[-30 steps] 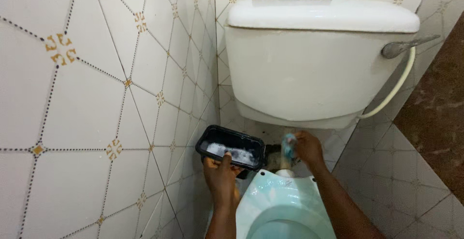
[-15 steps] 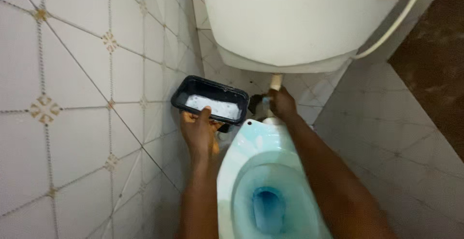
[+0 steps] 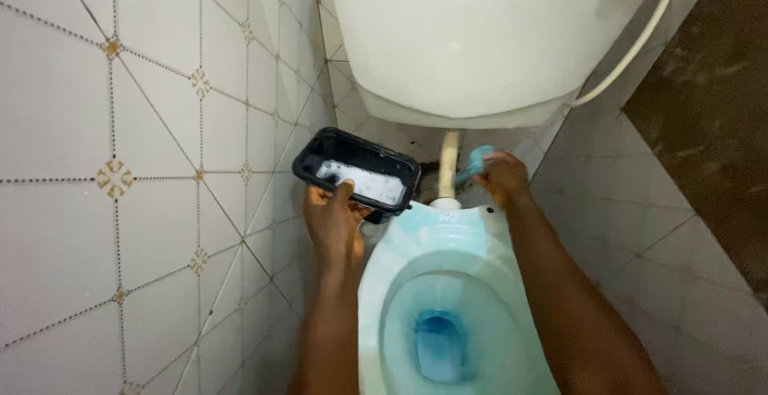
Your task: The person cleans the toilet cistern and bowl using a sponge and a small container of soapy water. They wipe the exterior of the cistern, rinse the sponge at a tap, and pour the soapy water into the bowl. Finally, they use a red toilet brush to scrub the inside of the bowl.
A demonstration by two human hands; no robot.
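Note:
My left hand (image 3: 336,221) grips the near rim of a black rectangular tray (image 3: 357,170) holding white foamy liquid, held up beside the left wall. My right hand (image 3: 500,177) is closed on a small blue sponge (image 3: 475,161), pressed near the pale flush pipe (image 3: 448,163) that runs from the white cistern (image 3: 472,35) down to the back of the toilet bowl (image 3: 448,283). The bowl is white with blue water at the bottom.
A white tiled wall (image 3: 120,163) with gold ornaments stands close on the left. A white hose (image 3: 632,43) curves from the cistern's right side. Brown marbled tiles (image 3: 712,107) lie at the right above pale tiles (image 3: 656,235).
The view tilted down from the cistern to the bowl. My right hand with the blue sponge moved from left of the pipe to its right side. The tray stays in my left hand.

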